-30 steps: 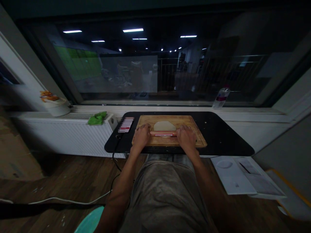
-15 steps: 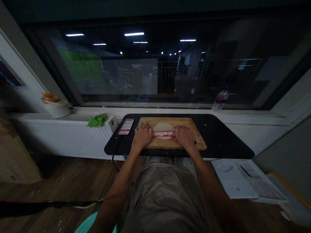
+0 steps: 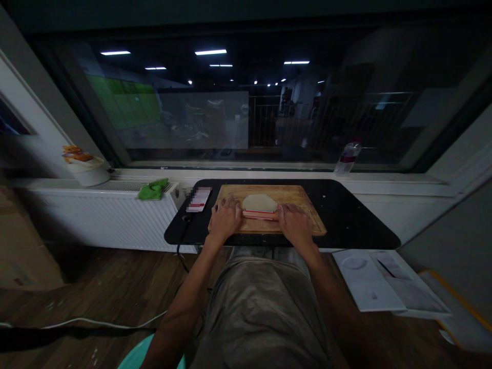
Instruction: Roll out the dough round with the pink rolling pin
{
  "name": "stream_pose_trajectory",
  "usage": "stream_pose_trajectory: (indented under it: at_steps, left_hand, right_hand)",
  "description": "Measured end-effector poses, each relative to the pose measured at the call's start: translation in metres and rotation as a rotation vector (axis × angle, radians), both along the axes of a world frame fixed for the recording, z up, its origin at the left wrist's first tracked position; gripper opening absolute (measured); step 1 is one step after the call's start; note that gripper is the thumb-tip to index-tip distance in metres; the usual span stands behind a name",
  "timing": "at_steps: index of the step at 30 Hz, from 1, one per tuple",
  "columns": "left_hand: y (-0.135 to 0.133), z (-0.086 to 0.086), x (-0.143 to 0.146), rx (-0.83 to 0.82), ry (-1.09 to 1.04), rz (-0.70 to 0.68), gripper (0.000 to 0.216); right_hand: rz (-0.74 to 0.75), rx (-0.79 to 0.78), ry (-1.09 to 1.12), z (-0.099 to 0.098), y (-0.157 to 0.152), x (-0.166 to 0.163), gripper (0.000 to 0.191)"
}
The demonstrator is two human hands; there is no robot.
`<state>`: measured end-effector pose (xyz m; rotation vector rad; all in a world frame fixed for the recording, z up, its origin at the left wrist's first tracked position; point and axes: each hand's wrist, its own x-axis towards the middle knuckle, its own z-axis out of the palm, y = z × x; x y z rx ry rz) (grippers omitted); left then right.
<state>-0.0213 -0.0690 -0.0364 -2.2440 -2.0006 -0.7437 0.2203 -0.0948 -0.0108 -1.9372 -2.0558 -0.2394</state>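
A wooden rolling pin (image 3: 260,215) with a red and white label lies across the near edge of a flat, pale round of dough (image 3: 260,201). Closed over the pin's left end is my left hand (image 3: 226,218). My right hand (image 3: 295,223) grips the other end, its fingers curled down around it. Under the dough is a wooden cutting board (image 3: 286,190), which rests on a small black table (image 3: 349,220). Most of the dough shows beyond the pin.
A phone (image 3: 199,199) with a cable lies on the table's left. A green cloth (image 3: 152,189) and a white pot (image 3: 89,171) sit on the radiator (image 3: 134,220). The plastic bottle (image 3: 348,160) stands on the sill. An open white box (image 3: 378,282) is low at right.
Both hands have drawn the rolling pin toward me, from the middle of the dough to its near edge. The pin has turned, so its label shows less.
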Motion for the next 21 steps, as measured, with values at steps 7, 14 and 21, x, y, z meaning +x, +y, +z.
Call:
stream_pose_trajectory:
  at_steps: [7, 14, 21]
  left_hand:
    - [0.019, 0.006, -0.002, -0.005, 0.102, -0.056, 0.042]
    - [0.004, 0.006, -0.003, -0.025, 0.166, -0.076, 0.041]
    - [-0.010, 0.004, -0.002, 0.006, 0.019, -0.056, 0.040]
  right_hand:
    - [-0.054, -0.075, 0.008, 0.011, 0.031, -0.002, 0.053]
    - [-0.040, -0.008, 0.045, 0.001, 0.020, -0.001, 0.052]
    - [-0.045, 0.030, 0.064, -0.009, 0.003, 0.000, 0.054]
